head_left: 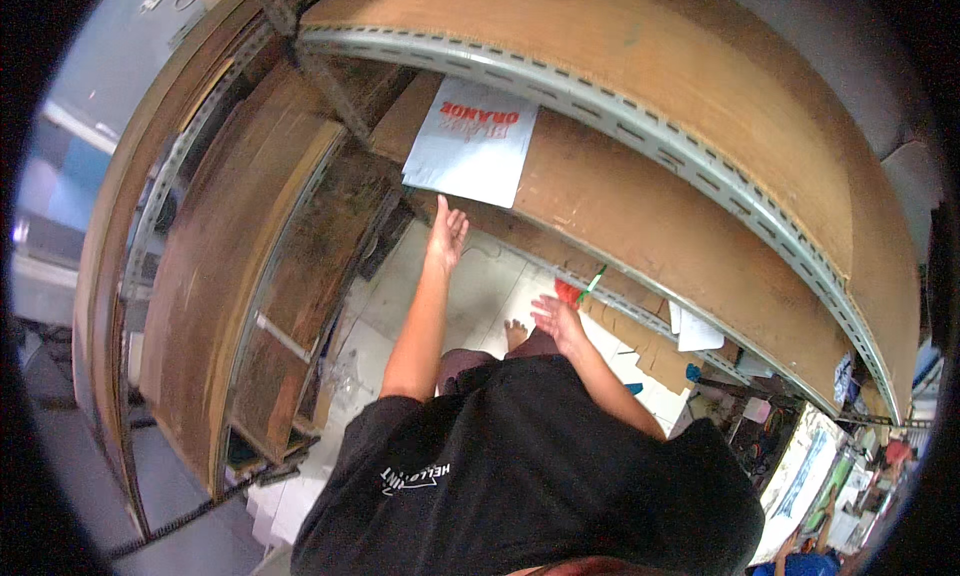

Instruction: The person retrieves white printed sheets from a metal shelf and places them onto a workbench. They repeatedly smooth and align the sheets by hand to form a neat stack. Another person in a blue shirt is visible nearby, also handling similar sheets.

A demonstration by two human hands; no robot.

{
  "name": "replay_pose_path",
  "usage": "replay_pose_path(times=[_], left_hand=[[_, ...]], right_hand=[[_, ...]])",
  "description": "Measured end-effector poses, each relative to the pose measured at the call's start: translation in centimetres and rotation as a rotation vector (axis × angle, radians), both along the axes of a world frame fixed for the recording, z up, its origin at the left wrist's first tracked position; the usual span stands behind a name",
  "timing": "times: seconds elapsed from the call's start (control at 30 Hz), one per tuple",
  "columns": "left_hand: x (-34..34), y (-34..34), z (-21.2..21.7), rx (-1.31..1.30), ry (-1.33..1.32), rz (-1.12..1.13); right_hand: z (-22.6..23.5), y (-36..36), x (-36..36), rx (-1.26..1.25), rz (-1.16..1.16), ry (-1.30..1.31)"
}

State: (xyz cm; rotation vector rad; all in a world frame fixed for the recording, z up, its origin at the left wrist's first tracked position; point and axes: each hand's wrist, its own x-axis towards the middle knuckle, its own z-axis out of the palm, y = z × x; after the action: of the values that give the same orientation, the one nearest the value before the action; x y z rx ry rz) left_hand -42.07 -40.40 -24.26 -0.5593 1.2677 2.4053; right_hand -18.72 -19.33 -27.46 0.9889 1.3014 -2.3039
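The left hand (446, 233) reaches up with fingers spread and released, just under the lower edge of the white sheet (472, 141) that lies on the wooden shelf (640, 191). The right hand (556, 319) hangs lower, well apart from the sheet, also released, near a red-tipped tool (578, 290) below the shelf's metal rail (700, 166).

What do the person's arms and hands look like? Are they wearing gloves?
No gloves: the left hand and right hand are both bare, and so are the forearms. The only clothing on the arms is the short sleeves of a black T-shirt with a small white print.
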Motion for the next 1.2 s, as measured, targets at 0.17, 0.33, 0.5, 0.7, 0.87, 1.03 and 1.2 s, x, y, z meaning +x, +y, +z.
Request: replay_pose_path(times=[0.17,0.33,0.5,0.7,0.87,1.03,1.2], left_hand=[[-10.0,3.8,-2.7,-0.047,-0.235,0.156],[-10.2,1.9,-8.6,0.113,-0.030,0.071],[-8.9,1.8,-5.0,0.024,-0.134,0.053],[-11.3,3.5,-7.0,-0.303,-0.047,-0.020],[-4.6,2.3,4.7,-0.357,0.277,0.012],[7.1,3.8,17.2,-0.244,0.506,-0.524],[18.4,6.4,23.4,-0.067,0.574,-1.117]], right_hand=[[0.3,0.4,3.6,0.066,-0.245,-0.016],[-0.5,-4.1,6.2,0.115,-0.595,-0.045],[-0.9,-11.2,2.2,0.150,-0.400,0.050],[3.8,-15.3,-0.9,0.394,-0.220,0.182],[2.7,-17.4,3.4,0.240,-0.388,0.008],[1.7,-17.4,8.1,0.133,-0.571,-0.025],[2.2,-16.5,12.9,-0.231,-0.716,0.157]])
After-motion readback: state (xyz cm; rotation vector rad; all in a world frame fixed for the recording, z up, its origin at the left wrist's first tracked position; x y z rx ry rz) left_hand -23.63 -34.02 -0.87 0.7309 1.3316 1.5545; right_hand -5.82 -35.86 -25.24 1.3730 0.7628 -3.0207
